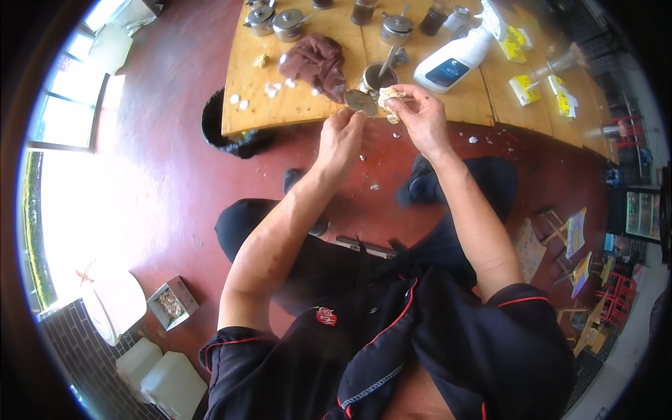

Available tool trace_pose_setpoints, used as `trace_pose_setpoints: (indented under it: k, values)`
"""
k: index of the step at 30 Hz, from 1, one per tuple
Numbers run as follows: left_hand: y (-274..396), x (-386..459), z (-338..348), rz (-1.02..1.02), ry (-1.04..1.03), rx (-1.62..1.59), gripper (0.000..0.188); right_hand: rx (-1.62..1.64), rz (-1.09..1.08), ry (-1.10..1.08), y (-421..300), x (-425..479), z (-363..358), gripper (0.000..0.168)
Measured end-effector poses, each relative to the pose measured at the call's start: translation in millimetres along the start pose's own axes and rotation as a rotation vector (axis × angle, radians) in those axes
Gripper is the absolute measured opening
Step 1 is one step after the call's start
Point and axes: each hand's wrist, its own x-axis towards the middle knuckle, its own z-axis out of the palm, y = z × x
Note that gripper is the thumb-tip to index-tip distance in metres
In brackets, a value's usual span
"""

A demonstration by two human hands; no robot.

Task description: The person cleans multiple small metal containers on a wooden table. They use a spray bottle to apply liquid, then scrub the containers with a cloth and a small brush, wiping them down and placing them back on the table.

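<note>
Over the near edge of a wooden table (294,113), my left hand (344,131) pinches a round metal lid (360,103) with stains on its face. My right hand (420,113) holds a crumpled, yellowish tissue or cloth (390,100) just right of the lid. Behind both stands an open metal pot (379,76), dark inside, with a spoon handle (388,60) sticking out. A brown cloth (317,63) lies bunched left of the pot. To the right, a white spray bottle (454,60) with a blue label leans at a slant in the view.
Several lidded metal pots (287,25) and dark-filled glass jars (363,10) stand farther back. White crumpled bits (273,89) lie at the table's left, yellow packets (524,90) at its right. A black bin (212,118) is below the left corner. More scraps (473,139) dot the red floor.
</note>
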Motion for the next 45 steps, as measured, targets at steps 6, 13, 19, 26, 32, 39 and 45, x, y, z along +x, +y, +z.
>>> trace_pose_setpoints:
  k: [6,13,19,26,32,39,45]
  values:
    - [5.2,13.0,-8.6,0.027,0.092,0.228,0.023,0.467,0.232,0.071,-17.9,-18.2,-10.9,0.031]
    - [-5.7,25.2,-10.5,0.167,0.153,0.002,0.023,1.086,0.325,0.291,-24.8,-17.0,-83.4,0.021]
    - [8.4,24.7,-11.7,0.060,0.160,0.028,0.024,0.286,0.008,0.421,-40.3,26.4,-126.0,0.028]
    - [8.7,32.8,-18.7,0.132,0.207,0.003,0.025,-0.319,-0.359,0.181,-59.4,83.7,-139.5,0.046]
    - [5.0,41.3,-17.1,0.247,0.210,0.043,0.031,-0.527,-0.439,0.199,-58.9,116.5,-139.0,0.038]
    - [9.9,40.5,-18.2,0.187,0.145,-0.010,0.044,-0.501,-0.425,0.201,-78.3,101.5,-136.9,0.032]
    - [5.7,44.9,-31.5,0.151,0.062,-0.069,0.044,-0.213,-0.301,-0.018,-105.4,19.0,-100.1,0.040]
